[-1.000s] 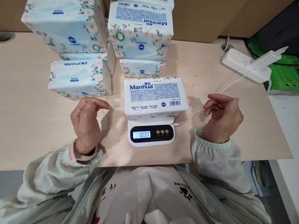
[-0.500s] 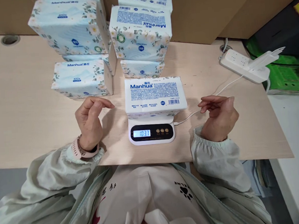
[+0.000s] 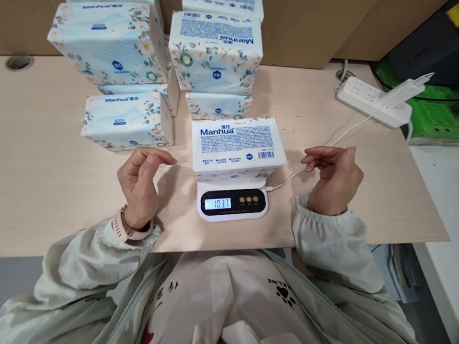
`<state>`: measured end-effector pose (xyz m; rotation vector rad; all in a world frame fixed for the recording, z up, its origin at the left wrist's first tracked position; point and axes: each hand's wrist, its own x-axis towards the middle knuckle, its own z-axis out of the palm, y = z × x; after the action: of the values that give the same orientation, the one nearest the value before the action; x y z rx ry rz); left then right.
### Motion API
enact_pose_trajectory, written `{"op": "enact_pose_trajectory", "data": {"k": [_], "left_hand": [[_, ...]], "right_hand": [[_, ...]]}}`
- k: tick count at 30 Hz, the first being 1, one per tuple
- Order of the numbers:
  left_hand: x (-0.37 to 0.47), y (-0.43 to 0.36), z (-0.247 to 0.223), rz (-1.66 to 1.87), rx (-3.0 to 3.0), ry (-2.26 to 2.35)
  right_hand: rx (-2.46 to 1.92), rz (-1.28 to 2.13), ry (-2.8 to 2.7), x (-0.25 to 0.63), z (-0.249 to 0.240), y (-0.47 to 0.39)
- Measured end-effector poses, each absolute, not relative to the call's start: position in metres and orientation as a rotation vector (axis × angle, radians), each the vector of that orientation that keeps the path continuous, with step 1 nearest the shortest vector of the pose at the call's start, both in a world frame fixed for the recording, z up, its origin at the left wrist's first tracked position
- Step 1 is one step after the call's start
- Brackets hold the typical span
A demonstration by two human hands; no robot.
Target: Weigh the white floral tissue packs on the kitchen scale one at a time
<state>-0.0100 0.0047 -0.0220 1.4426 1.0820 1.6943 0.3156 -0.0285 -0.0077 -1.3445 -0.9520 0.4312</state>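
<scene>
Over the worktop [image 3: 39,154], pale green sleeves [image 3: 332,243] reach forward, set well apart; a Manhua tissue pack [image 3: 237,145] lies on a digital scale [image 3: 233,211] between the left hand [image 3: 140,181] and the right hand [image 3: 334,179], both half-spread, near the pack without touching, fingers loosely bent inward toward it

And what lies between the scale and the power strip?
In the head view, a white cable crosses the tabletop from the scale toward the power strip, partly hidden by the right hand.
</scene>
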Motion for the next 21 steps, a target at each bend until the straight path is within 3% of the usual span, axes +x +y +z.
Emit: {"op": "enact_pose_trajectory", "data": {"k": [5,9,16,21], "left_hand": [[-0.006,-0.006,-0.022,1.471,1.838,0.956],[0.000,-0.020,-0.014,1.227,1.851,0.873],[-0.020,-0.003,0.020,1.949,1.667,1.038],[-0.065,0.031,0.033,2.098,1.741,1.249]], "right_hand": [[-1.433,0.561,-1.271,0.319,-0.013,-0.033],[-1.264,0.562,-1.695,0.310,-0.007,-0.035],[-1.057,0.561,-1.955,0.243,0.047,-0.001],[-0.994,0.693,-2.164,0.169,0.062,0.060]]}}
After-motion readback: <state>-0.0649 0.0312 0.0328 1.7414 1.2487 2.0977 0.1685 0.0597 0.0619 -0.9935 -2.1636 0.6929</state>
